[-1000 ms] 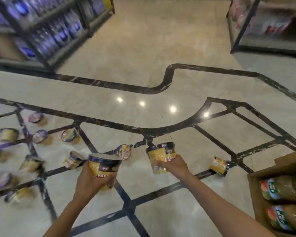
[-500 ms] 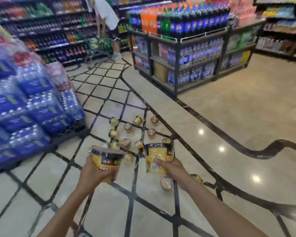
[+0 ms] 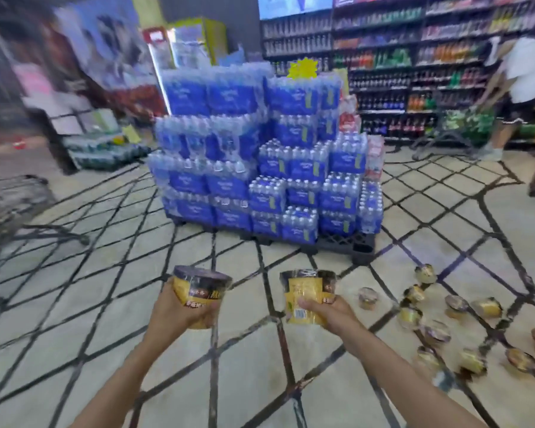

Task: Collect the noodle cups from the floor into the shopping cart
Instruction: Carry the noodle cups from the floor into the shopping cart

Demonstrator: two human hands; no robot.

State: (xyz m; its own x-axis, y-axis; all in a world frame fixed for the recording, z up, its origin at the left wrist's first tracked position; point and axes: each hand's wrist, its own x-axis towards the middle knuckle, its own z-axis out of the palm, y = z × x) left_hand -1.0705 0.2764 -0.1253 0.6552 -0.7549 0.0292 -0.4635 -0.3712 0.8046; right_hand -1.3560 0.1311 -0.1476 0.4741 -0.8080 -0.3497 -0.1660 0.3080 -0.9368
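Left hand (image 3: 179, 307) and right hand (image 3: 328, 310), fingers wrapped round one noodle cup (image 3: 200, 293) each; risk tripping on loose cups (image 3: 436, 332) at four o'clock, missing shopping cart (image 3: 10, 205) at nine.

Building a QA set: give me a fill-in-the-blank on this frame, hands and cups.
1. Each hand holds ____ noodle cup: left hand, right hand.
2. The loose cups lie on the floor to the person's ____.
3. The cart stands at the frame's ____ edge.
4. The pallet ahead carries packs of ____ bottles.

Missing words: one; right; left; water
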